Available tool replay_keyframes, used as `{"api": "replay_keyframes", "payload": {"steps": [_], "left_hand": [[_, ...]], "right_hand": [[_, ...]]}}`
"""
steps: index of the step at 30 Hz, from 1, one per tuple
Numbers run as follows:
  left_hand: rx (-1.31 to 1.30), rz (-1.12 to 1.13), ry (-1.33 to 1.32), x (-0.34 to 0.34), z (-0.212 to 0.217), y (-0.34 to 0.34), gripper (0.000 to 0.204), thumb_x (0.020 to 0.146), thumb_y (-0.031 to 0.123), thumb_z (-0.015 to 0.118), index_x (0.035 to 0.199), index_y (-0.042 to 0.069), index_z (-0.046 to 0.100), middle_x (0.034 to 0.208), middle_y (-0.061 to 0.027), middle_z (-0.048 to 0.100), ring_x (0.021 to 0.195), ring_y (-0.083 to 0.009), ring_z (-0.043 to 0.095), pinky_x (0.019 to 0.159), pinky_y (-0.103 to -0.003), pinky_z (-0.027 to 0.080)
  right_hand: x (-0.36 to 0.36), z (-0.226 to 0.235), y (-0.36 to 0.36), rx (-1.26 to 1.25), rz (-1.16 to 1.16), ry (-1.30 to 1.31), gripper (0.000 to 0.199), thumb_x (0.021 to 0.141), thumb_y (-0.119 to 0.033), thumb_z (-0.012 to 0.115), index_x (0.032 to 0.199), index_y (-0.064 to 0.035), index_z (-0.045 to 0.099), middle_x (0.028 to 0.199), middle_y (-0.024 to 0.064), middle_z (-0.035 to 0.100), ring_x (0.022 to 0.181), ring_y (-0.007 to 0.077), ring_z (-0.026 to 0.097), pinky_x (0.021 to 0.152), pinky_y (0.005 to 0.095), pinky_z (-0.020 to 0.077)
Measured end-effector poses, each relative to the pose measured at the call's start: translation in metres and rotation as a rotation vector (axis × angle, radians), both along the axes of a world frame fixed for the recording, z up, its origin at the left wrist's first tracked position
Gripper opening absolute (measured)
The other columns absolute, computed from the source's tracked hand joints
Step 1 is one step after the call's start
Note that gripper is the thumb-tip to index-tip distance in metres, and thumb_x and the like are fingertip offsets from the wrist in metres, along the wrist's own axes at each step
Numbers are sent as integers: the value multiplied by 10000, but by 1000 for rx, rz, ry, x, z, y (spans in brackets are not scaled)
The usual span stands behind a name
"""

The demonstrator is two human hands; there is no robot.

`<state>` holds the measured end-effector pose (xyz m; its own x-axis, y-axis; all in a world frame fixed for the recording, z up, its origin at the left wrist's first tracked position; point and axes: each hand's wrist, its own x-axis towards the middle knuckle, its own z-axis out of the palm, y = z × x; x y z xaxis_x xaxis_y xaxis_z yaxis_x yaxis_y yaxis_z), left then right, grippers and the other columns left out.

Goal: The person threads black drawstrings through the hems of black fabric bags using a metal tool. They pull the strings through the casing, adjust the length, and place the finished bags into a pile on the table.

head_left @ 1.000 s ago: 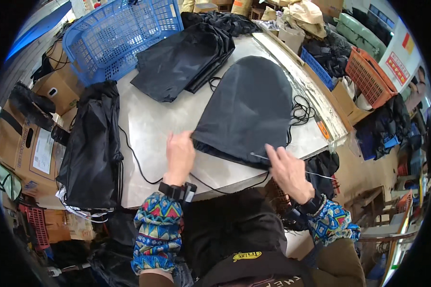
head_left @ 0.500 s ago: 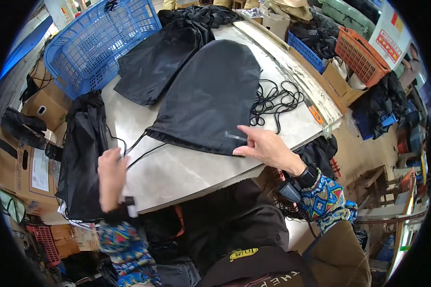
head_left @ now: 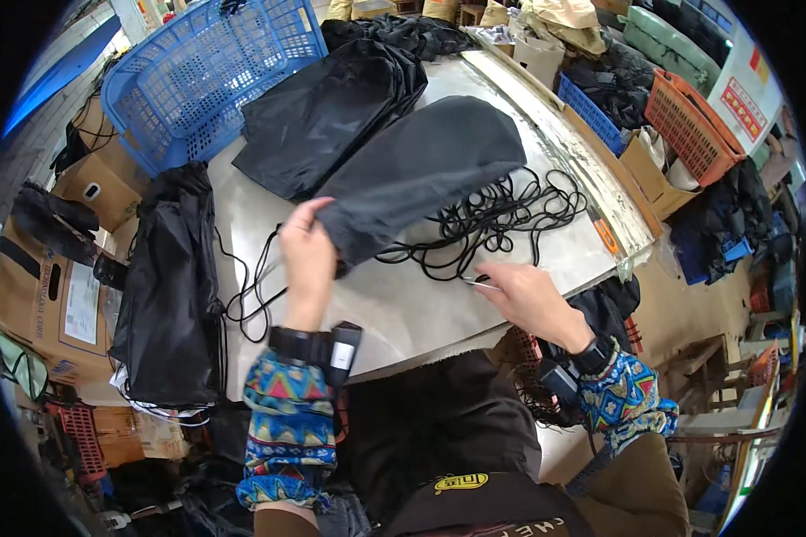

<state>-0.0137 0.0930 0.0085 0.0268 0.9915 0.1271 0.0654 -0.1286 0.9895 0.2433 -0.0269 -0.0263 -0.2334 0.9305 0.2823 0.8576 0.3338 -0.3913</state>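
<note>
A black drawstring bag lies flat on the metal table. My left hand pinches the bag's open near corner and lifts it a little. My right hand rests on the table to the right, holding a thin metal pin with a black cord end at its fingertips. A tangle of loose black cords lies between the bag and my right hand. More black cord trails left of my left hand.
A stack of black bags lies behind, with a blue plastic basket at the back left. Finished black bags hang over the table's left edge. Cardboard boxes stand left; orange and blue crates right.
My left hand came back from the hanging bags at the left and took hold of the bag's corner. The bag slid away and left. My right hand moved down to the cords.
</note>
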Motion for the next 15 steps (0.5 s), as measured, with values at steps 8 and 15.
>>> {"api": "replay_keyframes", "payload": {"steps": [8,15], "left_hand": [[9,-24,-649,5,3,15,361,905,-60,377,1239,1,498,1143,-91,595,1022,-166,592,899,-292,482],[348,-404,635,40,-80,37,403,814,-45,454,1193,27,572,1247,-190,550,1148,-341,528,964,-348,427]], "right_hand": [[-13,-20,52,-166,31,-152,256,859,-187,557,1048,-18,518,688,161,607,652,364,609,516,438,457],[37,-5,10,-262,54,17,194,815,-106,585,997,-39,561,789,161,620,780,349,607,661,423,464]]}}
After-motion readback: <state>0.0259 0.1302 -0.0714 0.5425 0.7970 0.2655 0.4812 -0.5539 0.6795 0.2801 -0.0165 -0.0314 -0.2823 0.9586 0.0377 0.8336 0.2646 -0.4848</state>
